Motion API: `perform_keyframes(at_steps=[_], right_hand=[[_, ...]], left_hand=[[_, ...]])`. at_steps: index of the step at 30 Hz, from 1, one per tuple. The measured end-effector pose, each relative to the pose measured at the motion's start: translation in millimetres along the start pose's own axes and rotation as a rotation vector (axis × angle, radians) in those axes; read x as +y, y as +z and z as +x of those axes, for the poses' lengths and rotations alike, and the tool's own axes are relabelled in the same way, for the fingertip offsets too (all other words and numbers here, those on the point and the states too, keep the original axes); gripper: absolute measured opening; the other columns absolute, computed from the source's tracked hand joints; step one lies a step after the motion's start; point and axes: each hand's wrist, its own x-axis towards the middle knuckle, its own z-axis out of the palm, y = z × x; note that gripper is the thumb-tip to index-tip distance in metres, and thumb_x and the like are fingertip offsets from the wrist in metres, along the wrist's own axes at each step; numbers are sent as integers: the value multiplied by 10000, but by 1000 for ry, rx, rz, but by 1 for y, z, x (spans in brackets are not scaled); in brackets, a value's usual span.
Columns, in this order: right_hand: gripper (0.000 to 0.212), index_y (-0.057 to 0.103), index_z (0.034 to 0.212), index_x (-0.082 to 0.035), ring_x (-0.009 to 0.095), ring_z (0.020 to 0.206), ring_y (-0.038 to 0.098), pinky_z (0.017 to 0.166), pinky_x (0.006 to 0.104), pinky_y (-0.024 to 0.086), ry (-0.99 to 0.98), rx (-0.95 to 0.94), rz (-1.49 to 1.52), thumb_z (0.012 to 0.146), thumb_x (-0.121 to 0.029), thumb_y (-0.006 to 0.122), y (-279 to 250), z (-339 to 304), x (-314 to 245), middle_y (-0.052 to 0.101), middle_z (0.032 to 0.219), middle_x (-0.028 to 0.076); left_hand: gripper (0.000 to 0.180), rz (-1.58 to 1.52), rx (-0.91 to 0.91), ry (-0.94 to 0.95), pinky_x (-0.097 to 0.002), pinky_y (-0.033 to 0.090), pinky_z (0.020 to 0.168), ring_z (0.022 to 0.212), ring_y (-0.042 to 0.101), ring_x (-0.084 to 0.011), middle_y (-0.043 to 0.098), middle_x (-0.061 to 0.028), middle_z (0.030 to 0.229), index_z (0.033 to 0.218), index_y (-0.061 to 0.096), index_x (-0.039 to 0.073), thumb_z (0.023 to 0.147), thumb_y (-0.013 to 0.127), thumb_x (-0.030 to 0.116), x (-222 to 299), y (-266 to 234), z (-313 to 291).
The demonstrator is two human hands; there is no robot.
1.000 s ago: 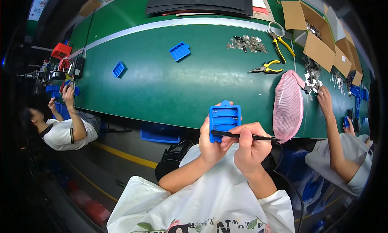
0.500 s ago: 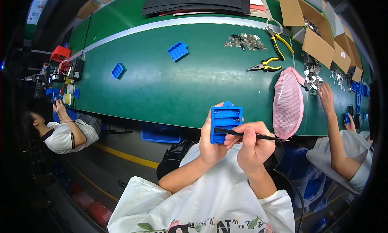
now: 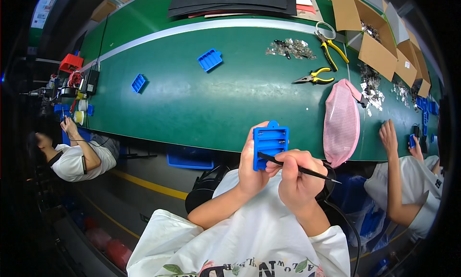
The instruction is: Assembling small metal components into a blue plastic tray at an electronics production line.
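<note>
My left hand (image 3: 250, 170) is closed round a blue plastic battery case (image 3: 271, 145) with several slots and a tab on top, tilted up at the table's near edge. Small metal contacts show in its upper slots. In a pinch, my right hand (image 3: 301, 178) grips black tweezers (image 3: 314, 173). The broad dark end of the tweezers touches the case's lower left inside, and the pointed silvery end sticks out to the right. My fingers partly cover the case's lower right corner.
Two other blue cases (image 3: 210, 60) (image 3: 139, 83) lie on the green table (image 3: 163, 113). Yellow-black pliers (image 3: 314, 78), a pink mesh pouch (image 3: 342, 125), a pile of metal contacts (image 3: 295, 49) and open cartons (image 3: 379, 56) are to the right. Co-workers sit on both sides.
The tweezers now slant more steeply, and my right hand is slightly lower. The right co-worker's hand has drawn back from the scattered metal parts toward the table's near edge.
</note>
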Motion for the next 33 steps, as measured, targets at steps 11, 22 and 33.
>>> perform_keyframes(at_steps=[11, 22, 33], right_hand=[[161, 533, 779, 67, 152, 527, 615, 485, 251, 516, 13, -88, 20, 892, 4, 437, 3, 5, 4, 628, 646, 128], [165, 554, 783, 42, 114, 500, 594, 465, 211, 481, 95, 86, 103, 897, -48, 475, 10, 4, 8, 625, 625, 102], [187, 547, 771, 46, 115, 486, 571, 472, 227, 473, -101, 44, 42, 906, -44, 453, 7, 3, 6, 630, 646, 119]], left_hand=[[487, -106, -36, 22, -231, 420, 487, 726, 559, -153, 565, -166, 995, 1264, 365, 45, 952, 251, 400, -2, -7, 4], [505, -211, -100, 34, -297, 466, 781, 908, 536, -176, 535, -133, 1076, 1256, 397, 5, 956, 245, 382, -9, -13, 0], [540, -95, 55, -1, -377, 436, 838, 958, 520, -255, 525, -154, 1044, 1201, 412, 51, 897, 272, 475, 1, 8, -8]])
